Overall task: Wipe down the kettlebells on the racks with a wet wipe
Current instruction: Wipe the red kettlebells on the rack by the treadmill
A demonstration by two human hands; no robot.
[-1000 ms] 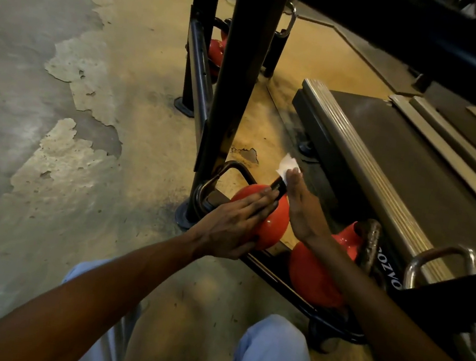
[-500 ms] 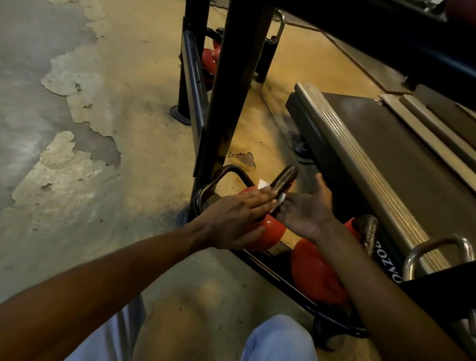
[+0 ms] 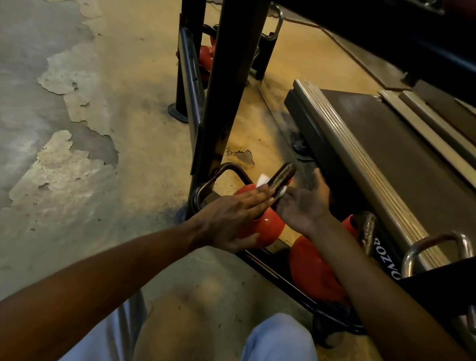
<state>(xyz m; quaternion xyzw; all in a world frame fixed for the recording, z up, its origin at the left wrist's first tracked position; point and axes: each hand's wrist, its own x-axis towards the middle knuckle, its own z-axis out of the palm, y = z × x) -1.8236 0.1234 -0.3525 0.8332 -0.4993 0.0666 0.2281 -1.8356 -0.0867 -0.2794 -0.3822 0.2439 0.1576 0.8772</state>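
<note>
Kettlebell [image 3: 267,228] on the rack's bottom rail [image 3: 274,269] was steadied by the left hand [image 3: 228,219], fingers flat. Right hand [image 3: 305,207] was spread, palm up, wet wipe [image 3: 263,180] seemingly pinned to the handle [image 3: 283,175]. Looked heavy, slick; handle judged the better hold

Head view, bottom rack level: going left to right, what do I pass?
Left hand → first red kettlebell → right hand → second red kettlebell → treadmill.
</note>
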